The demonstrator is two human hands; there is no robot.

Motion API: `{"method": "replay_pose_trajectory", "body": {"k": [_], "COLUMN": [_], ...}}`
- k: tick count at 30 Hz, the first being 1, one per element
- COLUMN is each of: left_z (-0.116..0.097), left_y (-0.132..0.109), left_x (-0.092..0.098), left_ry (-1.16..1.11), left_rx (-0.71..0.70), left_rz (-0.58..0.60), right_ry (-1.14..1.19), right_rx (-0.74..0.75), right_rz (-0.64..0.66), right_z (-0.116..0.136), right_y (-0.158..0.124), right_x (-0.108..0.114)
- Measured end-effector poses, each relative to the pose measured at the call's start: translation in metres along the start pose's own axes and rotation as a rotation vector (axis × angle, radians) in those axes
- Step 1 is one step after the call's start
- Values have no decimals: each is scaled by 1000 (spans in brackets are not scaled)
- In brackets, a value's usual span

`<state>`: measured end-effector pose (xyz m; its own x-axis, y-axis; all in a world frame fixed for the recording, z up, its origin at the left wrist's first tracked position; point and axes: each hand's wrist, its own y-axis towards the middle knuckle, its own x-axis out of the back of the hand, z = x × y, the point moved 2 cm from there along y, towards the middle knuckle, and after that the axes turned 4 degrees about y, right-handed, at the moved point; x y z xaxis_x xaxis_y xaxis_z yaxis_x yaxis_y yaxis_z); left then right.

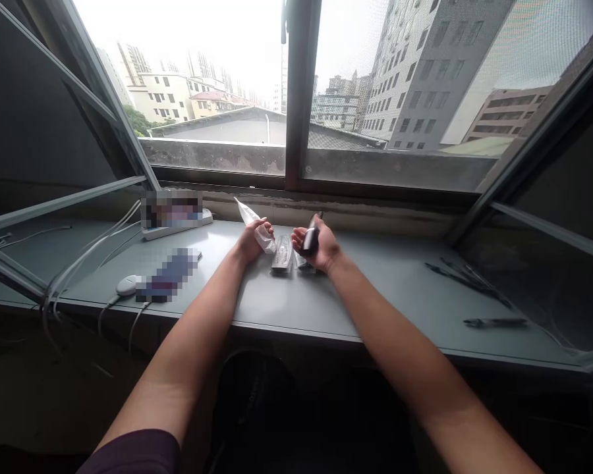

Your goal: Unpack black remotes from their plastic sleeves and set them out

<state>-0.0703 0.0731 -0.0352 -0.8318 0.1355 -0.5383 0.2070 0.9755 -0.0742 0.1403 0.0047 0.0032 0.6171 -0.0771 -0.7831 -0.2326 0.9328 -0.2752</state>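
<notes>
My left hand (254, 241) is closed around a white, crumpled sheet or wrapper (247, 214), whose pointed end sticks up towards the window. My right hand (326, 245) is turned palm up, with its fingers curled around a dark, tube-shaped object (310, 241); its exact kind is unclear. On the desk (291, 303) between the hands lies a clear plastic packet (281, 255) with something greyish inside. A second clear packet (302, 262) sits beside it, partly hidden by my right hand.
Several dark pens (467, 280) lie at the right, with another pen (495, 322) nearer the desk's front edge. At the left are a blurred phone-like object (170, 276), a round white charger (127, 285), a white power strip (178, 225) and loose cables (84, 263). A window (296, 99) rises behind.
</notes>
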Motion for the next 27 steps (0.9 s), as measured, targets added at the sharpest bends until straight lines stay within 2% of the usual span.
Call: {"method": "replay_pose_trajectory", "body": {"k": [2,7,12,20,25,27], "left_z": [0,1,0,-1,-1,-1], "left_y": [1,1,0,-4,-3,-2], "left_x": [1,1,0,-3,-3,-3], "left_ry": [0,-10,-14,-10,-8,-11], "left_rx": [-5,-12,-6,0,2,0], "left_rz": [0,4,-8,-10,-19,-17], "right_ry": [17,81,37,104,-3,-29], "right_rx": [-18,-62,24,-122,28,32], "right_rz": [12,154,65,175,135,128], "right_z": [2,3,0,1,0,-2], "right_y": [-1,0,2,-2,2,3], "right_x": [0,-3,-3,-2,0,0]}}
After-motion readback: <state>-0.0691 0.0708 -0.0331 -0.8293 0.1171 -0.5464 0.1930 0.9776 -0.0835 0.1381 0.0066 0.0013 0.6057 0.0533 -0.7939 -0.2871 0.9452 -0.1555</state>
